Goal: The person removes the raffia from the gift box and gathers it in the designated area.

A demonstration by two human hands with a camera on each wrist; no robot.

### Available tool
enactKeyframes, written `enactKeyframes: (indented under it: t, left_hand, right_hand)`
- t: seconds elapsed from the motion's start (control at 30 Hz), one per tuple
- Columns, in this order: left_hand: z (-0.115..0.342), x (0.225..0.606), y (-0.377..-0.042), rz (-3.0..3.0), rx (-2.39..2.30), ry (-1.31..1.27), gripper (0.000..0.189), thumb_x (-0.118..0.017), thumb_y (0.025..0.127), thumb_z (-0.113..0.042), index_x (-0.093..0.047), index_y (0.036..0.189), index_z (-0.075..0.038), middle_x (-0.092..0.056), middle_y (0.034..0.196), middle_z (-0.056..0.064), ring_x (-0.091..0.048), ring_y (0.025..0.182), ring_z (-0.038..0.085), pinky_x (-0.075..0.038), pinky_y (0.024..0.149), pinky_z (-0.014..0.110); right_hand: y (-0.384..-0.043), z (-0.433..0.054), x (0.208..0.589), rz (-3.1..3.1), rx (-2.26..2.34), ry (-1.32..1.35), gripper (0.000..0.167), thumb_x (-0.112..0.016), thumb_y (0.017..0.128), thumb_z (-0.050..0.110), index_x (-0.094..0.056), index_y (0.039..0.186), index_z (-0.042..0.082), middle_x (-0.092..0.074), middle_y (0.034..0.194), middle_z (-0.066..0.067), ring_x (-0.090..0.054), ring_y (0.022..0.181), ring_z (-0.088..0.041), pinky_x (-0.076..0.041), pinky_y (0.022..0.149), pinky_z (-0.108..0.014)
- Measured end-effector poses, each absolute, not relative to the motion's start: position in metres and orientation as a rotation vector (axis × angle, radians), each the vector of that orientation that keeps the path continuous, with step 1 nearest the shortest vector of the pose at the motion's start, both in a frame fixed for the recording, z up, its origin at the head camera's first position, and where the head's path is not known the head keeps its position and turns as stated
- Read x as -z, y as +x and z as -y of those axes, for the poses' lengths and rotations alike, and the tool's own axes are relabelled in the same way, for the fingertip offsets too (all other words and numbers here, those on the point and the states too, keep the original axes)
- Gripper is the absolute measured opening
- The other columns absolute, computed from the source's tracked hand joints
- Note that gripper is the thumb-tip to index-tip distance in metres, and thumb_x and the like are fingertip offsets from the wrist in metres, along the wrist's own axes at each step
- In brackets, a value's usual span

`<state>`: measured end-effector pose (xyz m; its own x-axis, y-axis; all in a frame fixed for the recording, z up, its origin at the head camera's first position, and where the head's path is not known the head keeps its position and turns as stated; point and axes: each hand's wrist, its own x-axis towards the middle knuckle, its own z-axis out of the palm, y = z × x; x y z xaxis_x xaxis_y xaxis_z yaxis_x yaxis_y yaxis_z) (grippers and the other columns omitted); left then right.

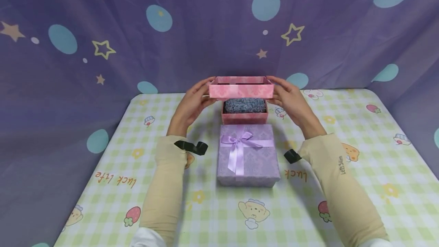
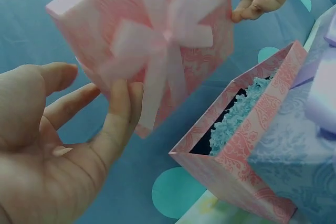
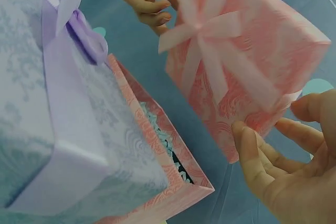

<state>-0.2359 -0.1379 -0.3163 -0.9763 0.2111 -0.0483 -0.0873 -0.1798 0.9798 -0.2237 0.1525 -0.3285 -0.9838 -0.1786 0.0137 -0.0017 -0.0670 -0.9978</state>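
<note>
Between both hands a pink patterned box lid (image 1: 236,91) is held up, tilted with its hollow underside toward the head camera. My left hand (image 1: 193,104) grips its left end and my right hand (image 1: 293,104) grips its right end, fingers at the edges. A pale pink ribbon bow (image 2: 167,36) on the lid's outer face shows in the wrist views. Below stands the uncovered pink box (image 1: 244,119), holding a bluish, crinkly-textured filling (image 1: 244,105); what it is exactly, I cannot tell. The lid covers part of the box's far side.
A closed purple gift box (image 1: 253,169) with a lilac ribbon bow (image 1: 237,142) sits directly in front of the pink box. Under everything lies a green checked tablecloth (image 1: 113,216). A purple curtain (image 1: 212,41) with stars hangs behind the table.
</note>
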Motion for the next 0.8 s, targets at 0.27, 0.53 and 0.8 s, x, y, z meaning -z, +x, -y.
enactKeyframes:
  t: [0.27, 0.53, 0.8]
  left_hand:
    - [0.140, 0.314, -0.237, -1.887, -2.256, 0.144, 0.041, -0.051, 0.100, -0.022, -0.046, 0.140, -0.013, -0.052, 0.133, 0.017, -0.061, 0.099, 0.017, -0.054, 0.078, 0.025]
    - [0.151, 0.309, -0.235, -1.965, -2.206, 0.099, 0.042, -0.052, 0.099, -0.020, -0.045, 0.140, -0.011, -0.055, 0.123, 0.011, -0.064, 0.091, 0.015, -0.054, 0.077, 0.024]
    - [0.170, 0.302, -0.234, -2.012, -2.176, 0.099, 0.043, -0.053, 0.099, -0.022, -0.045, 0.139, -0.008, -0.055, 0.120, 0.007, -0.063, 0.092, 0.014, -0.053, 0.078, 0.023]
  right_hand:
    - [-0.222, -0.151, 0.321, -1.929, 2.226, -0.231, 0.050, -0.054, 0.098, 0.026, -0.039, 0.144, 0.013, -0.048, 0.134, -0.026, -0.065, 0.101, -0.021, -0.055, 0.083, -0.024]
    - [-0.225, -0.142, 0.313, -1.895, 2.210, -0.188, 0.051, -0.055, 0.098, 0.022, -0.035, 0.144, 0.012, -0.053, 0.119, -0.017, -0.066, 0.092, -0.018, -0.056, 0.080, -0.026]
    - [-0.230, -0.124, 0.307, -1.898, 2.165, -0.176, 0.049, -0.050, 0.099, 0.019, -0.034, 0.145, 0.006, -0.053, 0.121, -0.015, -0.064, 0.090, -0.015, -0.056, 0.078, -0.024]
